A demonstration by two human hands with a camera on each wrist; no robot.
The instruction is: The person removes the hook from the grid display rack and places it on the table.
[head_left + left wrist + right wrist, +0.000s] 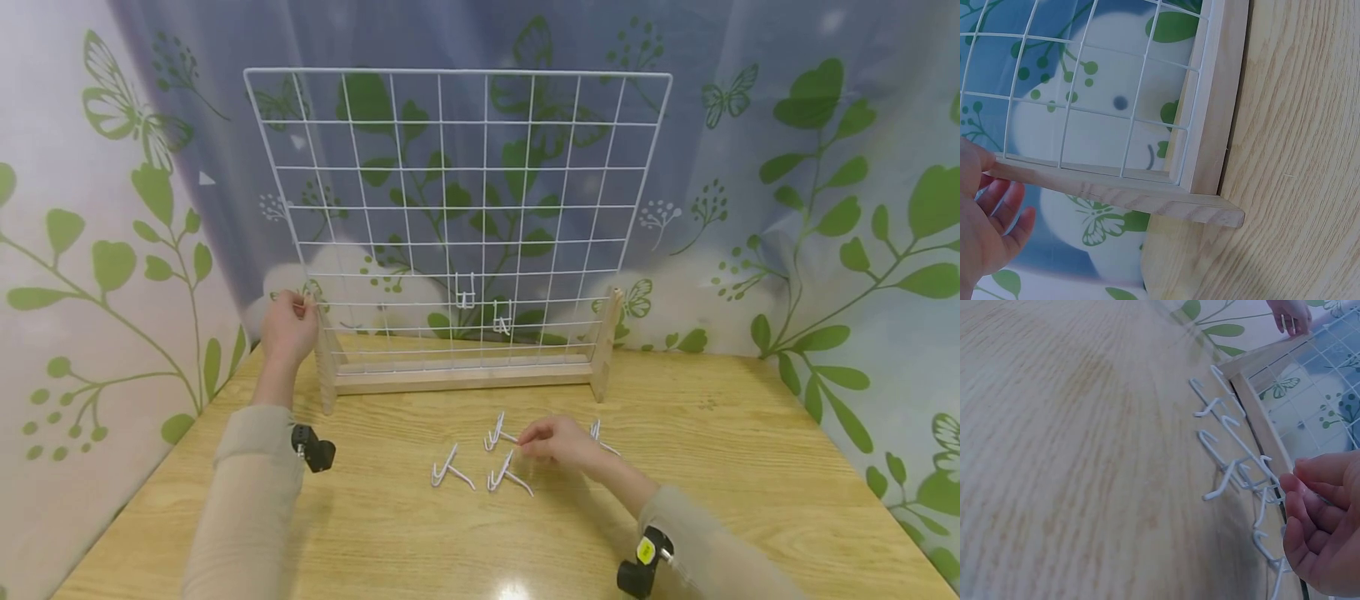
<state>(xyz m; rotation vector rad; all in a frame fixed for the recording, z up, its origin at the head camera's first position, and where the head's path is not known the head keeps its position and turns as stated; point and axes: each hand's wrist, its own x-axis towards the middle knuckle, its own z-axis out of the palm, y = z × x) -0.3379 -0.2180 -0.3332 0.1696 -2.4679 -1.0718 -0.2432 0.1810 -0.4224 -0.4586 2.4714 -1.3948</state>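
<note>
A white wire grid panel [485, 168] stands upright in a pale wooden stand [465, 381]. My left hand [291, 329] grips the top of the stand's left post [1116, 194] with thumb and forefinger; its other fingers curl loosely below. Above the table, my right hand [566, 446] pinches the arm of a white wire hook [496, 433] between thumb and fingertips. Close to that hand lie similar hooks: one in front [508, 475], one to the left [452, 469], and one partly hidden behind it [596, 431]. Two more hooks, an upper [465, 297] and a lower [502, 321], hang on the grid.
The wooden table [390, 533] carries the stand near its back edge. A curtain [847, 250] printed with leaves and butterflies surrounds the back and sides. The stand's right post [607, 346] rises to the right of the grid.
</note>
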